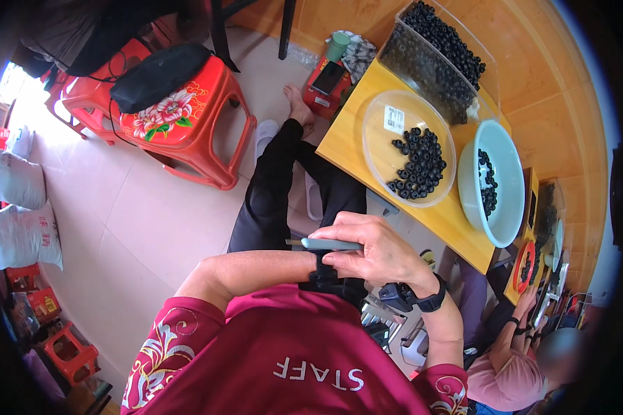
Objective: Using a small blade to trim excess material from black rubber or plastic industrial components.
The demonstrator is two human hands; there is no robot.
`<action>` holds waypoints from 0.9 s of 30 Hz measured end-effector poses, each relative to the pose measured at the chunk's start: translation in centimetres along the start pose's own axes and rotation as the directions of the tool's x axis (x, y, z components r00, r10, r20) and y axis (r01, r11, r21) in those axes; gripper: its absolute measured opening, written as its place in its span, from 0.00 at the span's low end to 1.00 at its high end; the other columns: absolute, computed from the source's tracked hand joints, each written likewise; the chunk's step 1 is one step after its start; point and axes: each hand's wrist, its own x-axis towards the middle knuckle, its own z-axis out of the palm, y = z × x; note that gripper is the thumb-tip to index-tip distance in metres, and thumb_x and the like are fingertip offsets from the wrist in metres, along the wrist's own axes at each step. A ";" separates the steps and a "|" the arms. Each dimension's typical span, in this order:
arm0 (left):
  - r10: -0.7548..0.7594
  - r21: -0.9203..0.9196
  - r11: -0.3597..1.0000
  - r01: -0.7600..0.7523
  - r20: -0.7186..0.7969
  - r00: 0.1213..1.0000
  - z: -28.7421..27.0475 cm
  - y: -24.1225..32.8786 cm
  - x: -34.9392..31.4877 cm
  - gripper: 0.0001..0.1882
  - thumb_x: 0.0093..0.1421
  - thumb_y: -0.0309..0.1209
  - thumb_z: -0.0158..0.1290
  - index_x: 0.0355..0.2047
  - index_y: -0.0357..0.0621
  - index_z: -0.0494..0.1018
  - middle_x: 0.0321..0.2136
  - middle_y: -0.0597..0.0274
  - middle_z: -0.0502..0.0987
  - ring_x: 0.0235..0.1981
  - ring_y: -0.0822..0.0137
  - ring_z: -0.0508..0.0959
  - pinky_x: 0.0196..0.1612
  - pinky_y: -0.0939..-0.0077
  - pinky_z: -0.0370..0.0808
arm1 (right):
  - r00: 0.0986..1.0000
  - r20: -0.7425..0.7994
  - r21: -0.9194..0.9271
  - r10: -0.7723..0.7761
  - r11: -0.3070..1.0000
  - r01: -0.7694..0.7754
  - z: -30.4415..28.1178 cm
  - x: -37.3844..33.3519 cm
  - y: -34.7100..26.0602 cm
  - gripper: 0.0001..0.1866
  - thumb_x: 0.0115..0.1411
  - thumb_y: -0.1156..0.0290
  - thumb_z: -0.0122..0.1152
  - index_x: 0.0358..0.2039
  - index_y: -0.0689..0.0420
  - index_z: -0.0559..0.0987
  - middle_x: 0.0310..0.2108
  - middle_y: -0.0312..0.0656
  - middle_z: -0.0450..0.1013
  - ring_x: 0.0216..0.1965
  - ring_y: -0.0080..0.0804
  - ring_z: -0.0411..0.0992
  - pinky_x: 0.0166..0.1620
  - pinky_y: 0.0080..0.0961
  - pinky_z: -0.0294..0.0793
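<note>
My right hand point(377, 249) is closed around a slim tool with a grey-blue handle point(332, 244) and a thin metal tip pointing left. It is held over my left wrist, which wears a black band. My left forearm point(263, 273) crosses in front of my body, and the fingers of that hand are hidden behind the right hand. Beyond my hands, on a yellow table point(346, 142), stands a clear round bowl point(377, 155) holding small black ring-shaped parts point(421, 166). Next to it, a light blue basin point(509, 183) holds more of these parts.
A clear rectangular bin point(422, 76) full of black parts stands at the table's back. A red flowered stool point(208, 124) carries a black bag point(160, 77). A red box point(329, 93) sits on the floor. At lower right, a person in pink point(509, 377) is near a red bowl point(525, 266).
</note>
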 end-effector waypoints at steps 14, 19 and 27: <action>-0.204 -0.332 0.939 0.094 -0.313 0.928 4.6 -7.6 -5.4 0.12 0.56 0.20 0.43 0.41 0.44 0.64 0.35 0.63 0.65 0.46 0.73 0.69 0.43 0.79 0.67 | 0.994 -0.100 0.032 0.036 0.999 -0.033 0.4 0.2 2.6 0.06 0.49 0.74 0.61 0.28 0.63 0.77 0.23 0.44 0.71 0.27 0.38 0.72 0.30 0.26 0.70; -0.294 -0.459 0.868 0.188 -0.170 0.941 2.1 -2.8 -4.6 0.12 0.57 0.21 0.43 0.41 0.44 0.65 0.36 0.63 0.66 0.45 0.73 0.69 0.43 0.79 0.67 | 0.994 -0.107 0.044 0.016 0.999 -0.012 0.6 0.0 2.9 0.06 0.48 0.76 0.61 0.28 0.62 0.77 0.23 0.42 0.71 0.27 0.36 0.71 0.31 0.26 0.69; -0.412 -0.646 0.651 0.397 0.138 0.901 -4.1 5.3 -1.1 0.11 0.58 0.22 0.42 0.42 0.42 0.65 0.38 0.62 0.67 0.45 0.73 0.70 0.43 0.80 0.67 | 0.998 -0.010 -0.050 -0.059 0.997 0.058 0.2 -0.4 0.6 0.12 0.41 0.78 0.60 0.30 0.58 0.79 0.25 0.39 0.69 0.23 0.34 0.71 0.25 0.25 0.68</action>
